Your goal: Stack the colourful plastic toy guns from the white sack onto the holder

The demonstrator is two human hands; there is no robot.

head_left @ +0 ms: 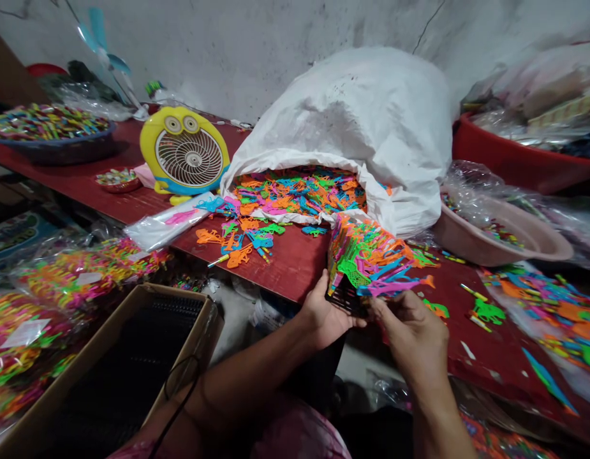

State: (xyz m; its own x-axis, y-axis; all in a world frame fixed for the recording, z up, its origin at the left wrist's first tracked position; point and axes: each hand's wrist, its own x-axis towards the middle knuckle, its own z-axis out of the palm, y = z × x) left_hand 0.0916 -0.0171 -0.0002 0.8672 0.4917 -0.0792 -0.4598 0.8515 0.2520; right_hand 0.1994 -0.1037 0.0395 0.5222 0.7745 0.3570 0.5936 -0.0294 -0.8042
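My left hand (326, 312) is wrapped round the lower left of a black slotted plastic rack (345, 296), palm up beneath it. Flat plastic toy pieces (371, 258) in orange, green, blue and pink stand packed upright in the rack, a green one at the near end. My right hand (414, 328) is closed at the rack's near right corner, thumb and fingers pinched just under the pieces' ends; what lies between them is hidden. Behind the rack, a white sack (361, 121) lies on its side, its mouth spilling more loose pieces (299, 191) of the same kind.
A yellow fan (192, 153) stands on the red table (275, 261), left of the sack. A cardboard box (206, 312) of black racks sits at lower left, beside bagged toys (79, 268). At right are a pink basin (529, 233) and a red tub (505, 150).
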